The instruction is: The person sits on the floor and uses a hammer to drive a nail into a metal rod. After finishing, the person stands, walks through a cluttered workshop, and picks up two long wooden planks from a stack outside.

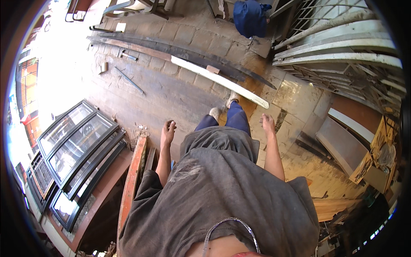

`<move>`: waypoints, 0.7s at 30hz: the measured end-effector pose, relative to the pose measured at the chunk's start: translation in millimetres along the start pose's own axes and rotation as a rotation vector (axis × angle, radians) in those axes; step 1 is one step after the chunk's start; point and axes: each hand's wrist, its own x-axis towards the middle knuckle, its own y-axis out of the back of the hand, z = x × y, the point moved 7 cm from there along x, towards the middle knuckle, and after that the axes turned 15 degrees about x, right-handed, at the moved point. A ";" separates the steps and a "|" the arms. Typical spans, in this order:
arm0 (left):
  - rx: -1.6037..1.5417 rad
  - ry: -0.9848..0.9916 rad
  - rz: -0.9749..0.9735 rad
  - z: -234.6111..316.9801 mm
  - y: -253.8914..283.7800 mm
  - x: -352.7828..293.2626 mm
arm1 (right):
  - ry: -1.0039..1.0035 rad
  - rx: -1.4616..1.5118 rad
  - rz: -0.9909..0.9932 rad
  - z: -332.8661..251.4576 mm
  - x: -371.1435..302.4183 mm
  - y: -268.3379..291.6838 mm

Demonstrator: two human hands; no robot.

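My left hand (168, 132) hangs beside my left thigh with its fingers loosely bent and apart, holding nothing. On the other side my right hand (268, 123) hangs free, its fingers slightly curled and nothing visible in them. Just beyond the right hand lies the near end of a long beam, painted white (218, 81) on its near part and brown further off. Dark long strips (192, 55) lie alongside it on the floor, with a small brown block (212, 69) by them. My feet stand close to the white part.
Glazed black-framed windows (81, 150) lean at the left, near a long orange-red beam (128, 188). A hammer (129, 55), a thin metal rod (129, 81) and a small block (104, 67) lie on the floor ahead. White metal bars (338, 58) and leaning panels (342, 139) stand at the right.
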 end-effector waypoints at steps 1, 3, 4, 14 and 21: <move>-0.007 -0.002 0.003 9.4 -1.6 -0.8 | -0.005 -0.017 0.001 -5.4 2.0 0.2; -0.034 0.002 0.025 27.8 -2.7 -9.8 | -0.009 -0.063 -0.014 -18.5 3.9 -5.1; -0.034 0.005 0.019 31.2 -6.0 -12.1 | -0.045 -0.094 -0.019 -14.7 4.7 -6.1; -0.024 0.127 -0.072 -30.0 -42.5 -10.5 | -0.167 -0.246 0.010 -14.9 2.8 -12.6; -0.300 0.241 0.040 -67.1 -55.3 56.6 | 0.218 -0.814 -0.140 -80.4 25.7 -118.4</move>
